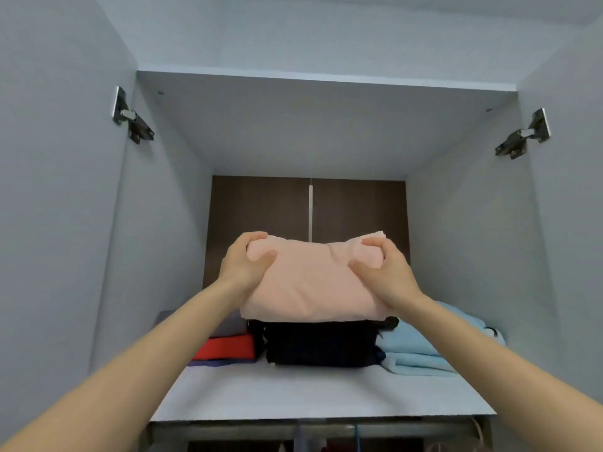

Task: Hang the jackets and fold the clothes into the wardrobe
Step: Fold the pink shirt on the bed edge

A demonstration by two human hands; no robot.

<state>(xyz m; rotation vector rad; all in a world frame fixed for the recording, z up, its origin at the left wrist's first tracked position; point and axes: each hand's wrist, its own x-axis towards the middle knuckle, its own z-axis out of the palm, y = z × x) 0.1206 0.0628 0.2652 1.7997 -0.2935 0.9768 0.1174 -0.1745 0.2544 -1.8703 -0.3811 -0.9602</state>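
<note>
Head view: the folded pink garment (313, 282) sits on top of the dark folded pile (323, 344) on the wardrobe's upper shelf (310, 393). The left hand (243, 265) and right hand (388, 272) grip its ends, fingers curled round the cloth. A red folded piece (225, 347) and a light blue one (421, 347) flank the pile, so I'd say the folding is well along. Can't judge the jackets from here. No readable labels.

A folded pale-pink garment (313, 285) lies flat atop a dark folded stack (323, 345) on the wardrobe shelf (293, 393), red clothes (225, 347) at its nine o'clock, light-blue fabric (421, 350) at three o'clock.
</note>
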